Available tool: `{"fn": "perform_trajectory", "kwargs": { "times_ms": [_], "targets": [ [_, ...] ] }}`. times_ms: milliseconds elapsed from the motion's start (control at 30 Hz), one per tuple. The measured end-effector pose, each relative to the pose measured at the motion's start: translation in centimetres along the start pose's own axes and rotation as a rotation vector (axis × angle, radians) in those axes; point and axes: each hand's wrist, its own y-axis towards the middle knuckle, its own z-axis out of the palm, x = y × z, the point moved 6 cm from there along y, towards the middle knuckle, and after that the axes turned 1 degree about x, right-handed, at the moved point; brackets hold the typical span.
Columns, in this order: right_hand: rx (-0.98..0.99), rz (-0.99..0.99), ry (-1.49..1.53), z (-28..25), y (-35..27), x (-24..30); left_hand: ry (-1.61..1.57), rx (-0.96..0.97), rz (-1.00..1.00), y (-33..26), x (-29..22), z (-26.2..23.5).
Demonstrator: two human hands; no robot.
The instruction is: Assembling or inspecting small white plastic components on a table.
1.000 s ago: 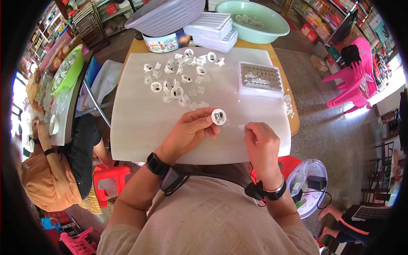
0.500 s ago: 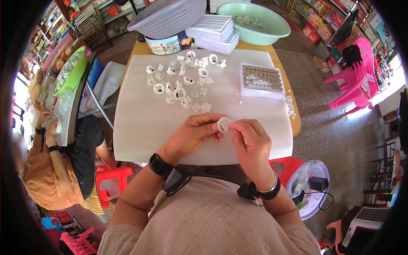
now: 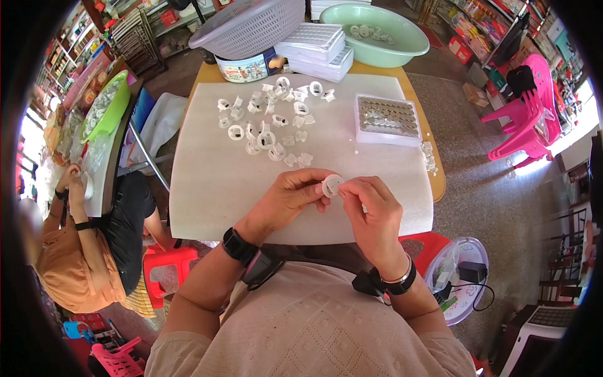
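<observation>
My left hand pinches a round white plastic part by its left side, above the near part of the white-covered table. At the part's right edge, my right hand has thumb and forefinger pressed together; whatever lies between those fingertips is too small to make out. Beyond my hands, several loose white plastic rings and small clips are scattered over the sheet. A white tray filled with rows of small metallic pieces sits at the right of the table.
Along the far edge stand a grey basket on a printed tub, stacked white trays and a green basin. At the left, a seated person works beside a lime-green basin. A red stool stands between us.
The white part has turned slightly in my fingers, its face showing rounder now. Both hands stay in nearly the same place.
</observation>
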Motion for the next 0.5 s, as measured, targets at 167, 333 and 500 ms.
{"fn": "perform_trajectory", "kwargs": {
  "times_ms": [167, 333, 500],
  "targets": [
    [0.0, -0.074, -0.089, 0.2, 0.0, 0.0, 0.102, -0.004, 0.031, 0.1, -0.2, 0.1],
    [0.046, 0.211, 0.121, 0.4, 0.1, -1.8, 0.162, -0.017, 0.093, 0.3, -0.7, 0.6],
    [0.098, 0.579, 0.586, 1.6, -0.7, -4.6, 0.326, -0.094, 0.092, 0.0, -1.3, 0.6]
  ]
}}
